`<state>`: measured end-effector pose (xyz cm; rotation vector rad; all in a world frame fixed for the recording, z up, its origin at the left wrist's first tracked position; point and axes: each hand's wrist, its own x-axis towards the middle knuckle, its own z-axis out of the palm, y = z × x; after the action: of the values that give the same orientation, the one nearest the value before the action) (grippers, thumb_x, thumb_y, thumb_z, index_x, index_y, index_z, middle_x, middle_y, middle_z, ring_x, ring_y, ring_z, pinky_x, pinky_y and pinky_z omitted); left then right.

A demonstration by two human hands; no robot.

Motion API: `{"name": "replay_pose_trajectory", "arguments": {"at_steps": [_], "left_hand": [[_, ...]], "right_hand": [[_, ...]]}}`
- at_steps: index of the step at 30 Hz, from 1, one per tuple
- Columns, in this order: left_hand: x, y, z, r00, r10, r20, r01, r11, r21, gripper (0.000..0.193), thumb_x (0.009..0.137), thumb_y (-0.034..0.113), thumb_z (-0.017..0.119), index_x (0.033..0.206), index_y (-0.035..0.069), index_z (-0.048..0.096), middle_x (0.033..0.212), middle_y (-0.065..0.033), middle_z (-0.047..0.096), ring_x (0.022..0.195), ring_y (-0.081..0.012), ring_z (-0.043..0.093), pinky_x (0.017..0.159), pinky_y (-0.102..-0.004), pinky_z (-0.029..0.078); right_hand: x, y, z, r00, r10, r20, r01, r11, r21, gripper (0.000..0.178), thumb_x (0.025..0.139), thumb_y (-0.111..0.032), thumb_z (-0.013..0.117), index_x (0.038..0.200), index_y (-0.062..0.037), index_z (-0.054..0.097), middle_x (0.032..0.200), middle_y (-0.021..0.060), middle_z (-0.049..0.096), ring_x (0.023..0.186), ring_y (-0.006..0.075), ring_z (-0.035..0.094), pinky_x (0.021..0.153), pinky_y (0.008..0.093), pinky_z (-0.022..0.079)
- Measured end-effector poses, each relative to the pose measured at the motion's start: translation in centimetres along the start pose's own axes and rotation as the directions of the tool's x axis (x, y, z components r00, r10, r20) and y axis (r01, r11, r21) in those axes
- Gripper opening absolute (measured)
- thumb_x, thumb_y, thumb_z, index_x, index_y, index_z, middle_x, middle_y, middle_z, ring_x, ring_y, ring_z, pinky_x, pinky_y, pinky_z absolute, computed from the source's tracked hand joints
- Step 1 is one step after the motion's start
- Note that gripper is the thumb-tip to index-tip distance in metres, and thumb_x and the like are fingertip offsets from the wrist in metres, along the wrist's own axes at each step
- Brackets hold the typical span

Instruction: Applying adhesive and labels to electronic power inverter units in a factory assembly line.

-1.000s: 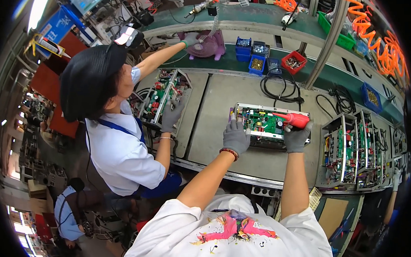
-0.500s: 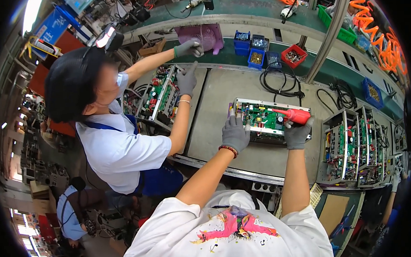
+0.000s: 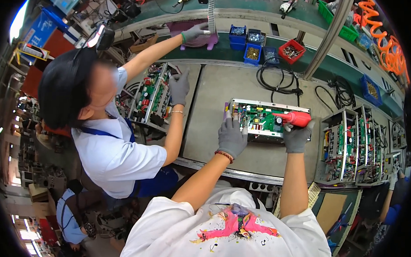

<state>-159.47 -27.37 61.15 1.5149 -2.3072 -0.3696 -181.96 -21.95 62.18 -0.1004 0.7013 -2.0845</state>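
A long metal chassis with a green circuit board [image 3: 265, 122] lies in front of me on the bench. My left hand [image 3: 232, 137] touches its left front corner, fingers stretched out over the edge and thumb apart. My right hand [image 3: 298, 137], at the chassis's right end, is closed round a red squeeze bottle [image 3: 298, 119]. The bottle's thin nozzle points left over the board; whether its tip touches anything is too small to tell. Both hands wear grey gloves.
At my left a gloved co-worker stands by another open chassis [image 3: 151, 94]. Further chassis units [image 3: 340, 144] stand at right. Black cable [image 3: 276, 83] lies behind the board. Blue bins [image 3: 252, 53] and a red bin [image 3: 291, 50] of small parts line the back, near a metal post [image 3: 327, 38].
My right hand and the red bottle stay nearly in place; my left hand shifts slightly down and left. The co-worker's upper hand reaches further right, by a pale ribbed strip now hanging there.
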Motion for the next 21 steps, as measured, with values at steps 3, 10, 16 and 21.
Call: {"name": "replay_pose_trajectory", "arguments": {"at_steps": [3, 10, 16, 21], "left_hand": [[-0.3, -0.6, -0.5, 0.999, 0.011, -0.03, -0.016, 0.987, -0.162, 0.055, 0.087, 0.028, 0.054, 0.131, -0.003, 0.043, 0.139, -0.0281, 0.037, 0.117, -0.0407, 0.045, 0.1, -0.0494, 0.036], [1.0, -10.9, 5.8, 0.814, -0.579, 0.051, 0.283, 0.318, -0.905, 0.042, 0.088, 0.019, 0.055, 0.124, -0.003, 0.05, 0.116, -0.0224, 0.058, 0.097, -0.0382, 0.061, 0.084, -0.0383, 0.051], [-3.2, -15.4, 14.9, 0.927, -0.371, -0.046, 0.373, 0.913, 0.166, 0.057, 0.087, 0.031, 0.051, 0.134, 0.0, 0.043, 0.144, -0.0214, 0.039, 0.133, -0.0356, 0.036, 0.11, -0.0501, 0.026], [-2.8, -14.4, 15.3, 0.91, -0.412, 0.043, 0.397, 0.897, 0.195, 0.065, 0.086, 0.037, 0.045, 0.138, -0.002, 0.039, 0.149, -0.0222, 0.03, 0.141, -0.0357, 0.022, 0.114, -0.0533, 0.01]], "right_hand": [[0.2, 0.0, -0.6, 1.0, 0.0, 0.014, 0.0, 1.0, -0.01, 0.075, 0.079, -0.076, 0.049, 0.107, -0.0062, 0.051, 0.086, 0.0111, 0.06, 0.057, 0.0184, 0.049, 0.044, 0.0279, 0.04], [-0.5, -0.5, -0.1, 0.998, 0.033, -0.059, -0.032, 0.999, 0.009, 0.071, 0.079, -0.071, 0.056, 0.113, -0.0088, 0.052, 0.092, 0.0139, 0.06, 0.057, 0.0183, 0.05, 0.043, 0.0273, 0.041], [-0.1, -0.5, 0.3, 0.994, 0.088, 0.065, -0.09, 0.996, 0.016, 0.065, 0.085, -0.064, 0.054, 0.118, -0.0079, 0.053, 0.101, 0.0137, 0.064, 0.054, 0.0163, 0.052, 0.041, 0.0258, 0.04], [-0.1, -0.9, -0.2, 0.992, 0.091, 0.081, -0.094, 0.995, 0.037, 0.067, 0.087, -0.059, 0.056, 0.123, -0.003, 0.047, 0.105, 0.0177, 0.062, 0.059, 0.0178, 0.056, 0.04, 0.0239, 0.04]]}}
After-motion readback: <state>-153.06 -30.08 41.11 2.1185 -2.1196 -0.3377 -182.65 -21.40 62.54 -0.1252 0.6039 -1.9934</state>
